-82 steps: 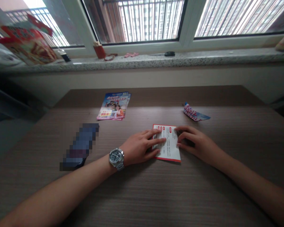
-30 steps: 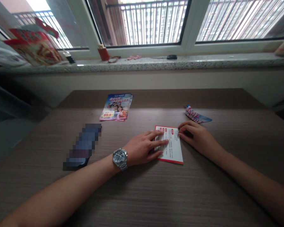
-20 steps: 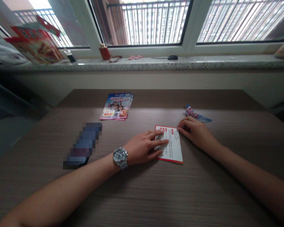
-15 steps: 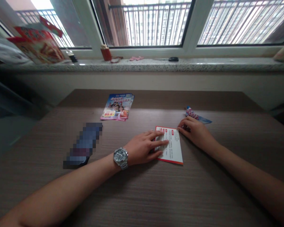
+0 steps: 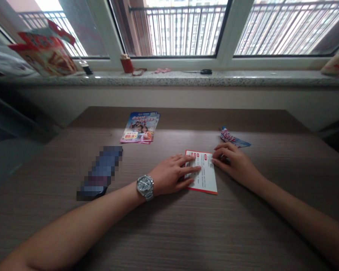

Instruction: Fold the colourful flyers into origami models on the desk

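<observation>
A white leaflet [image 5: 206,175] with red edges and printed text lies on the table, its left part under my left hand [image 5: 175,175]. That hand rests flat, fingers spread over the paper, a metal watch [image 5: 145,186] on its wrist. At the leaflet's upper right edge, my right hand [image 5: 228,158] has thumb and fingertips drawn together on the paper's border. Just beyond it lies a small pointed blue piece [image 5: 243,143] with a red-and-white patterned part; I cannot make out what it is.
A stack of colourful flyers [image 5: 141,128] lies at the back left of the wooden table [image 5: 169,233]. Nearer, left of my forearm, is a pixelated dark flat object [image 5: 101,173]. On the stone windowsill [image 5: 169,78] stand a red container [image 5: 126,64] and a red food bag [image 5: 49,54].
My right hand has shifted slightly, its fingertips coming onto the leaflet's upper right edge. My left hand stays flat on the paper. The view has moved very slightly.
</observation>
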`<move>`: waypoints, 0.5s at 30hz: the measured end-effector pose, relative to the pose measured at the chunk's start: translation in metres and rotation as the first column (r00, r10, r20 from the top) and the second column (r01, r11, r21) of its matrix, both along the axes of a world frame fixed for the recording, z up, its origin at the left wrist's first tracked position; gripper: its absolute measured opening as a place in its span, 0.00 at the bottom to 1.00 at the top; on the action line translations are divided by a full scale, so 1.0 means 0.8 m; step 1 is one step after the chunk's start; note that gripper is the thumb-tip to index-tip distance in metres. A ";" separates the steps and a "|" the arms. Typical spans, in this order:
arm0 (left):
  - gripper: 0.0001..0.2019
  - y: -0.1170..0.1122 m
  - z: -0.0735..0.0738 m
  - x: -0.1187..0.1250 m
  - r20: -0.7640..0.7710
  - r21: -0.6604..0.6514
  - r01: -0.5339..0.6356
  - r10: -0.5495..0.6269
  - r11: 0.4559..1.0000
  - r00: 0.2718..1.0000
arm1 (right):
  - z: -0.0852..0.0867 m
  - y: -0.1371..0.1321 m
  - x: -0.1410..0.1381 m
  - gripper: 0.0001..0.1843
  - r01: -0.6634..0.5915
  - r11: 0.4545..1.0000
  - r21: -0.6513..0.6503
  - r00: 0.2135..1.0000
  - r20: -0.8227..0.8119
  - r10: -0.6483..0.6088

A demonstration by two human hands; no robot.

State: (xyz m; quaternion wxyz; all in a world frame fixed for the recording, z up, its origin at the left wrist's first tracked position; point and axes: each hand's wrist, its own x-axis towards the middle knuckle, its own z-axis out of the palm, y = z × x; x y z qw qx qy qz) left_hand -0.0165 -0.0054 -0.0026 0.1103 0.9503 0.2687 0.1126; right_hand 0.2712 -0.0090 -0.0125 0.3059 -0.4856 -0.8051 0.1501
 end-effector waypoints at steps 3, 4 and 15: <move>0.22 0.000 -0.001 0.000 0.006 0.005 -0.001 0.001 1.000 1.000 | -0.003 -0.014 -0.001 0.03 -0.027 1.000 0.012 0.999 0.020 0.027; 0.22 0.000 -0.001 0.000 0.006 0.005 -0.001 0.001 1.000 1.000 | -0.004 -0.018 -0.001 0.03 -0.033 0.999 0.014 0.999 0.025 0.033; 0.22 0.000 0.002 0.001 -0.003 0.005 0.002 -0.002 1.000 1.000 | 0.000 -0.047 -0.003 0.02 -0.059 0.997 -0.049 0.998 0.016 0.060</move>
